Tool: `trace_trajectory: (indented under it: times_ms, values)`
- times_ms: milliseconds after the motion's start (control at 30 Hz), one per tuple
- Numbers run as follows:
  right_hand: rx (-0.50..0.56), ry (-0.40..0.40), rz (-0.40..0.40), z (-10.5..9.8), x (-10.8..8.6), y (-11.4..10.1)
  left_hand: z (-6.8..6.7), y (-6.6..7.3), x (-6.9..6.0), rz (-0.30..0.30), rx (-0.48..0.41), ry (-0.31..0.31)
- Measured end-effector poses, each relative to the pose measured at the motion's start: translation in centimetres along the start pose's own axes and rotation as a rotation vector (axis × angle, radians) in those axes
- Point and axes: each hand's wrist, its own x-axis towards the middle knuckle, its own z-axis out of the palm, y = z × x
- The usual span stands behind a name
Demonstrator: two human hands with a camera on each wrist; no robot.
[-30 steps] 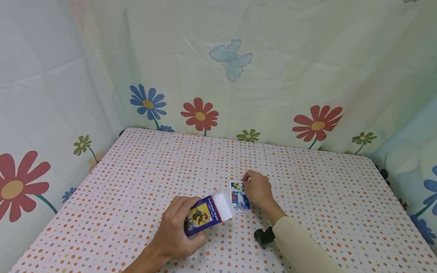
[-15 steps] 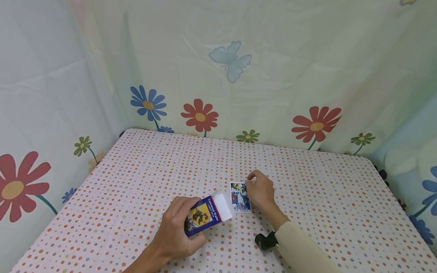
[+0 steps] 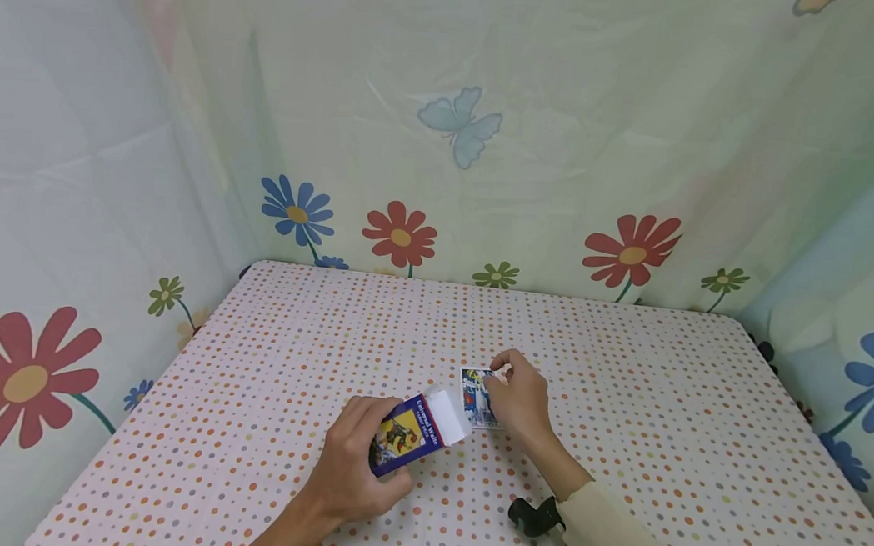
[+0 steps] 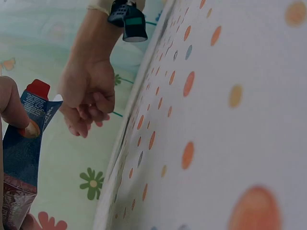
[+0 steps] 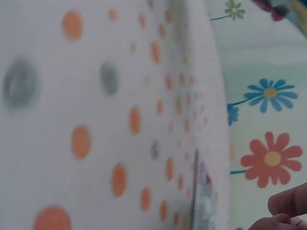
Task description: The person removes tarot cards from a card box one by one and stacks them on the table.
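My left hand (image 3: 358, 460) grips a blue "Universal Waite Tarot Deck" box (image 3: 397, 438), thumb on one side and fingers on the other. The box is tilted, with its white end flap standing out toward the right; in the left wrist view its red tab (image 4: 38, 89) shows too. Face up on the table lies a picture card (image 3: 473, 396), perhaps the top of a stack, just beyond the flap. My right hand (image 3: 525, 395) hovers over the card's right part, hiding some of it. Its fingers (image 5: 290, 201) curl loosely, and nothing shows between them.
A white tablecloth (image 3: 313, 332) with coloured dots covers the table. Flower-printed curtains (image 3: 455, 224) hang behind and at both sides. A black wrist camera (image 3: 535, 517) sits at my right wrist. Small dark objects (image 3: 765, 350) show past the table's right edge.
My right hand has shifted slightly right and nearer, still above the card. The left hand and the box have stayed almost in place.
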Motion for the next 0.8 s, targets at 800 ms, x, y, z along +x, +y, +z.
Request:
trace_trajectory:
  times_ms: [800]
  values:
    - [0.338,-0.065,0.025,-2.9,-4.7,-3.9,0.0,-0.1,-0.1,-0.002,-0.001,-0.003]
